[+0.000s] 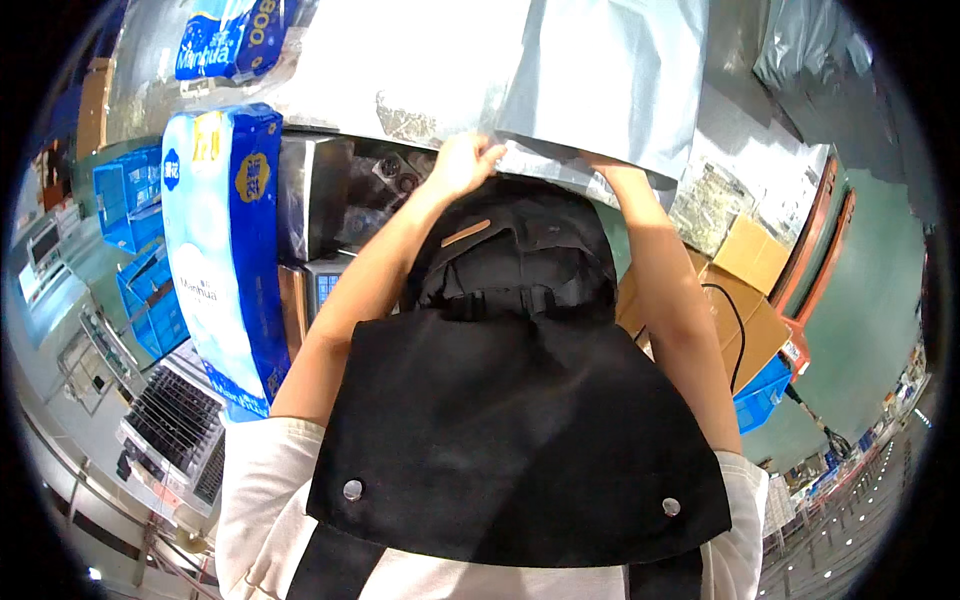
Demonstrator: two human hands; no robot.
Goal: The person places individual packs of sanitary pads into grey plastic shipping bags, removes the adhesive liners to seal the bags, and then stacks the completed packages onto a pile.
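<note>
A grey plastic mailer bag (610,80) lies on the white work surface in front of me, its open mouth facing my body. My left hand (465,165) is at the left corner of that mouth, thumb and fingertips pinched together on the bag's edge. My right hand (608,163) reaches in under the bag's upper layer near its right side. Its fingers are hidden by the plastic, so what they touch does not show. A paler strip with print (540,163) is visible inside the mouth between the two hands.
Blue-and-white tissue packs (222,240) stand at the left. Black fabric with snaps (520,430) covers my front. Under the table edge are clear-wrapped items (375,190). A cardboard box (740,310) and orange pallet-truck forks (815,240) are at the right, blue crates (130,200) at far left.
</note>
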